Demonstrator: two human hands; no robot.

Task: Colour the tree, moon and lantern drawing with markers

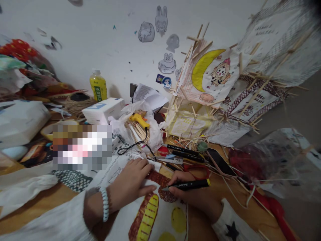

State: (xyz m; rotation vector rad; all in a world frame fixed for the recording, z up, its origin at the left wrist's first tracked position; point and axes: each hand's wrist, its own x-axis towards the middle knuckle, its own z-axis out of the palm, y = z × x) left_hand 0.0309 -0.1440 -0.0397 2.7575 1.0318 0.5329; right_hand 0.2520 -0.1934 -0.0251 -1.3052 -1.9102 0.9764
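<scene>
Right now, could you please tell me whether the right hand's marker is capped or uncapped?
Uncapped at the drawing end: the marker in the right hand shows its tapered grey tip.

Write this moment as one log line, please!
Left hand: resting on drawing | Right hand: holding marker, pointed at drawing's brown patch | Nearby: phone, glue gun, bottle

Black marker [189, 185] tilted; coloured drawing [148, 217] flat

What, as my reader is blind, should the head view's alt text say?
A right hand holds a black marker at a brown patch on a white sheet where the left hand rests; a yellow glue gun lies beyond.
</scene>
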